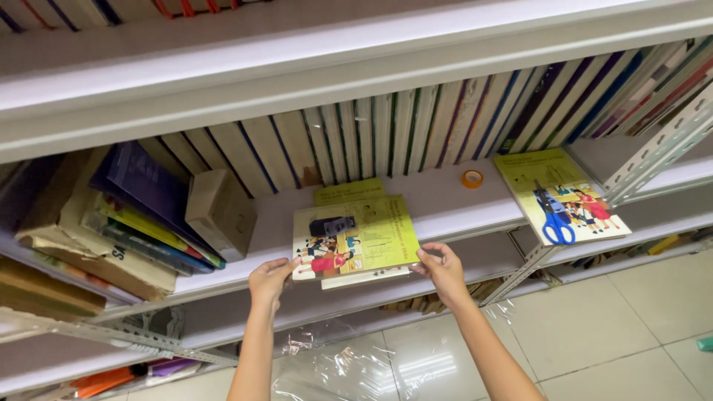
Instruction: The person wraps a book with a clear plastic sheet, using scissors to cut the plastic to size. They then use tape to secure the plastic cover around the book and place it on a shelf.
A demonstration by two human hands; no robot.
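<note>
A thin yellow-green picture book (364, 238) lies flat at the front edge of a white shelf (445, 200), on top of other thin books. A small dark object (330, 225) rests on its cover. My left hand (271, 281) grips the book's lower left corner. My right hand (442, 269) holds its lower right corner. Both arms reach up from below.
A row of books (416, 130) stands along the back of the shelf. A tilted pile of books (126, 215) and a brown block (220, 212) lie at left. A tape roll (472, 178), blue scissors (553, 219) on a yellow book (557, 194) lie at right. Clear plastic sheet (356, 364) covers the tiled floor.
</note>
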